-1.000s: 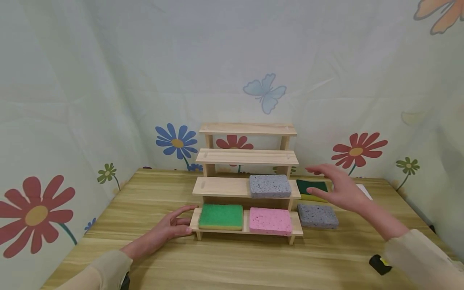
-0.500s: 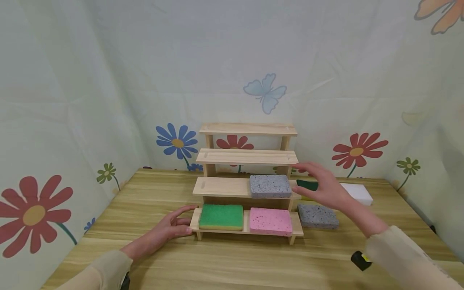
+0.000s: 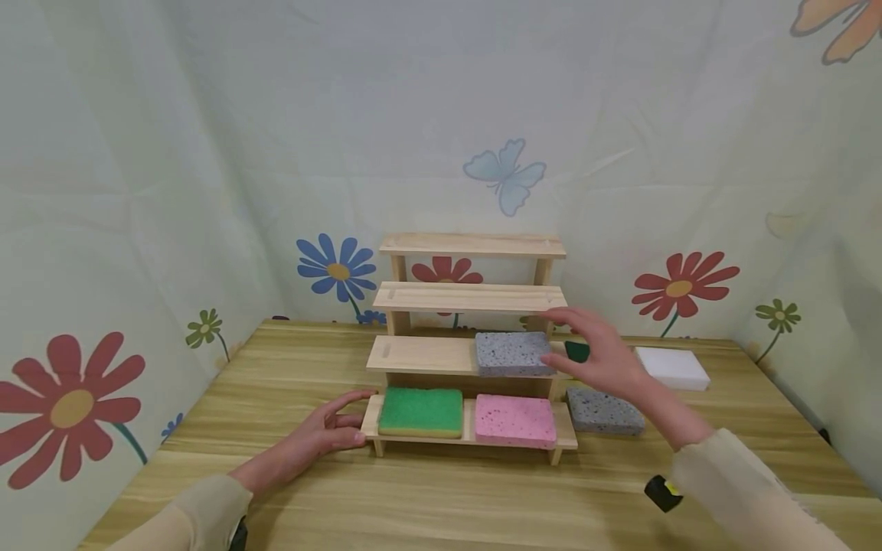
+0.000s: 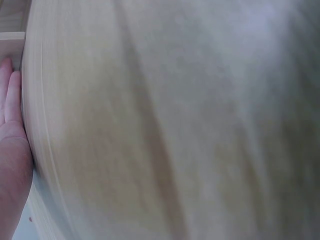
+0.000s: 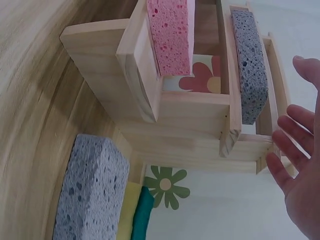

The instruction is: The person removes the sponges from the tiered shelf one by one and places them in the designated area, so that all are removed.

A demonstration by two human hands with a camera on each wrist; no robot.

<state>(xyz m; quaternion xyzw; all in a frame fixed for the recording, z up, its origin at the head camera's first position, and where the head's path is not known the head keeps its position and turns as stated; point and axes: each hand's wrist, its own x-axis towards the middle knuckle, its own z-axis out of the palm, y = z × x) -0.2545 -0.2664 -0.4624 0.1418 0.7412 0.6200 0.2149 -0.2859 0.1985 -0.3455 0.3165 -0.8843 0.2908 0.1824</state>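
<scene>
Tabletop point(image 3: 413, 497), head view: we see striped wood grain around the stepped wooden rack point(image 3: 468, 297).
Cloth backdrop point(image 3: 331, 115), head view: pale and creased, it hangs behind the rack; we find a blue butterfly point(image 3: 508, 177) printed above the rack, a blue flower point(image 3: 335, 268) left of it, a red flower point(image 3: 684, 287) right of it.
Rack, head view: its lowest step bears a green sponge point(image 3: 420, 412) on the left and a pink sponge point(image 3: 515, 419) on the right; a grey sponge point(image 3: 513, 353) lies toward the right end of the step above.
Right of the rack, head view: a second grey sponge point(image 3: 602, 411), a mostly hidden dark green sponge point(image 3: 577, 351) and, farther out, a white block point(image 3: 671, 368) lie on the tabletop.
Left hand point(image 3: 322, 430), head view: at the rack's left end, touching the lowest step, thumb and forefinger parted.
Right hand point(image 3: 599, 356), head view: at the rack's right side, by the grey sponge, thumb and fingers apart.
Wood grain, left wrist view: blurred, it fills most of what we see; the left hand's fingers lie extended against the rack.
Cloth backdrop, right wrist view: we see a green flower point(image 5: 166, 185) beyond the rack; the right hand is spread, clear of the grey sponge.
</scene>
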